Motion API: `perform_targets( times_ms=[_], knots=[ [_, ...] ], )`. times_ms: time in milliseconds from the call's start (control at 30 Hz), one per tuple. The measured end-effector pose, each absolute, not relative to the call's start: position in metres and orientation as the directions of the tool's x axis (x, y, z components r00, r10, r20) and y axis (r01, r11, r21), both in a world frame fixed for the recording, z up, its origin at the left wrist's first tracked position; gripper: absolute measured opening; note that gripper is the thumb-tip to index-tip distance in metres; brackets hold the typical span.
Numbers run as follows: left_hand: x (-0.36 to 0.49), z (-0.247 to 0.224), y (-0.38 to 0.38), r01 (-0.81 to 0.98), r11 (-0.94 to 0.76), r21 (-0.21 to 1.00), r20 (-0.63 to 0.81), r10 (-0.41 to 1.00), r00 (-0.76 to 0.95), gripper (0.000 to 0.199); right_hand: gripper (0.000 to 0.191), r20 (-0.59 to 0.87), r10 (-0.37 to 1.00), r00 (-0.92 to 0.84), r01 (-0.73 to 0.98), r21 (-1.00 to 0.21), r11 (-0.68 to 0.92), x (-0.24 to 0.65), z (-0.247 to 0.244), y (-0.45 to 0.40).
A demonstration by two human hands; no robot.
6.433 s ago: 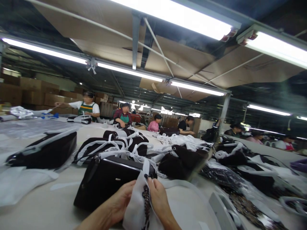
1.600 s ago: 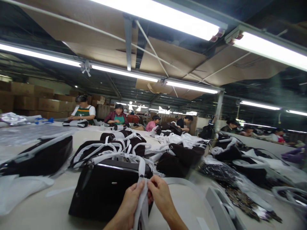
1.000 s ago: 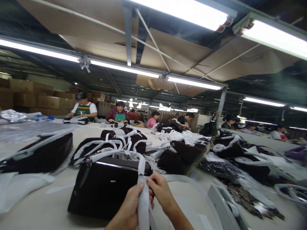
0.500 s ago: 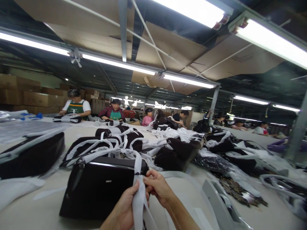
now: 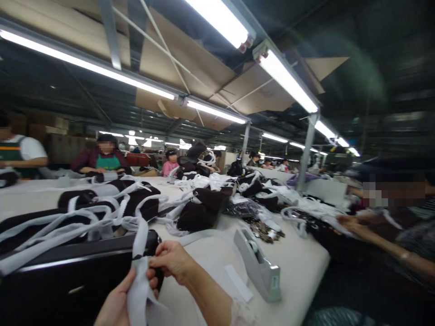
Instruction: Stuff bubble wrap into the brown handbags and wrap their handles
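A black bag (image 5: 78, 280) with a small metal plate stands at the lower left. A white wrapping strip (image 5: 138, 280) hangs from its strap at the bag's right corner. My left hand (image 5: 117, 299) is closed round this strip, thumb on its front. Just to the right, my right hand (image 5: 173, 262) pinches at the strip's edge beside a dark band; whether it also holds the strap beneath is hidden.
A grey tape dispenser (image 5: 258, 267) stands on the white table (image 5: 299, 267), right of my hands. Black bags with white-wrapped straps (image 5: 204, 203) are heaped behind. A person's arm (image 5: 380, 240) reaches in at the right; other people work across the table.
The view has turned to the right, so the bag and both hands appear further left. A person at the right has come into view. Both hands keep their hold at the strip.
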State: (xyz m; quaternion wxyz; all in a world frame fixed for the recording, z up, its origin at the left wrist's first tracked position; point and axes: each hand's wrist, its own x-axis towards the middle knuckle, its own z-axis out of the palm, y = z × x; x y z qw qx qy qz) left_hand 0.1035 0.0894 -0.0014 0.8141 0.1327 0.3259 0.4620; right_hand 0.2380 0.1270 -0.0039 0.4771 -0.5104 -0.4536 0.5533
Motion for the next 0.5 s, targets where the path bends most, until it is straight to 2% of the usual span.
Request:
perform_targets(
  times_ms=[167, 300, 367, 500],
  knots=[
    [0.111, 0.0, 0.093, -0.616, 0.547, 0.567, -0.427, 0.835, 0.348, 0.018, 0.029, -0.148, 0.989, 0.031, 0.083, -0.985, -0.15, 0.244, 0.008, 0.115],
    [0.108, 0.001, 0.093, -0.624, 0.544, 0.561, -0.448, 0.833, 0.324, 0.017, 0.023, -0.171, 0.982, 0.08, 0.327, -0.926, -0.188, 0.298, 0.033, 0.094],
    [0.106, 0.001, 0.093, -0.621, 0.538, 0.57, -0.46, 0.835, 0.302, 0.016, 0.009, -0.14, 0.963, 0.229, 0.48, -0.844, -0.237, 0.35, 0.048, 0.077],
    [0.106, 0.004, 0.09, -0.613, 0.507, 0.606, -0.449, 0.854, 0.261, 0.015, 0.022, -0.106, 0.837, 0.537, 0.646, -0.587, -0.488, 0.453, 0.062, 0.035]
  ],
)
